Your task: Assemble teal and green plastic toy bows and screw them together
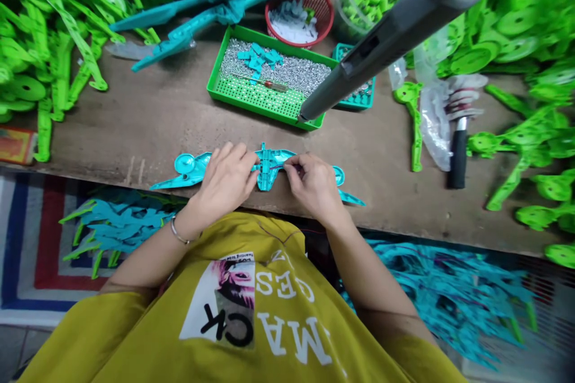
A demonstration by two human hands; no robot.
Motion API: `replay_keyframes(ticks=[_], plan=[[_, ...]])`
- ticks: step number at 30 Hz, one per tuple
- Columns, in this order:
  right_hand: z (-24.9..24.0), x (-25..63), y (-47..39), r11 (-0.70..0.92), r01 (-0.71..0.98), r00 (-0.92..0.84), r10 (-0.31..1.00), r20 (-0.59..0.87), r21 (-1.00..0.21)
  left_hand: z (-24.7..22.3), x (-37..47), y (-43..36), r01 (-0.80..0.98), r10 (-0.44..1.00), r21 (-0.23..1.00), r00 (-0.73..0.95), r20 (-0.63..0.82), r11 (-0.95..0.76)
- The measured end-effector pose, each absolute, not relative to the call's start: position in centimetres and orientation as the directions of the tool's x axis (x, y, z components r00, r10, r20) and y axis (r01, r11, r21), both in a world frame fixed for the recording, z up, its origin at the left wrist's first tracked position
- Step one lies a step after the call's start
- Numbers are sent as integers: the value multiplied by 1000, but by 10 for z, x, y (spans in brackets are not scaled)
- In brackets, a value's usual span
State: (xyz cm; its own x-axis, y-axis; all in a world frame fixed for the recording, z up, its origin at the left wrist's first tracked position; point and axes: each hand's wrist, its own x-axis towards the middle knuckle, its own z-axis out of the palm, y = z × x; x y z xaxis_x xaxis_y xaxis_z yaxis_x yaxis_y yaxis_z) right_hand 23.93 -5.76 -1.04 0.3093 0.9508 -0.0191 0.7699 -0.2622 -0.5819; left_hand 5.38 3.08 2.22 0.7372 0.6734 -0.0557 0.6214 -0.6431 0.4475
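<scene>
A long teal plastic bow-shaped piece (pixel 266 173) lies across the table near its front edge, its two ends showing beyond my hands. My left hand (pixel 228 176) is closed over its left half, fingertips close to the ribbed middle block. On the other side, my right hand (pixel 315 184) pinches what looks like a thin purple cord (pixel 279 167) that runs out from the block. Most of the cord and the right half of the piece are hidden behind those fingers.
A green tray (pixel 265 109) behind the piece holds silver screws and small teal parts. Above its right end hangs a grey power screwdriver (pixel 359 54). Green plastic parts (pixel 516 18) heap on both sides. A black-handled tool (pixel 458 155) lies at right. Teal pieces fill containers below.
</scene>
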Motion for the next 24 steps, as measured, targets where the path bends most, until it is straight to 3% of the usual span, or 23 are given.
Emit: replay_keyframes(ticks=[2,5,16,24], plan=[[-11,238,-57,-263,776,310,951,-16,-573,19,64,32,651,655,320,748,-112,-689],[-11,238,-57,-273,775,310,950,-33,-570,12,75,31,685,673,258,725,-147,-682],[-5,241,-57,-265,705,301,952,-60,-658,11,88,27,725,703,263,686,-189,-637],[-1,235,-57,-266,732,296,953,-59,-628,22,81,42,719,674,289,694,-254,-632]])
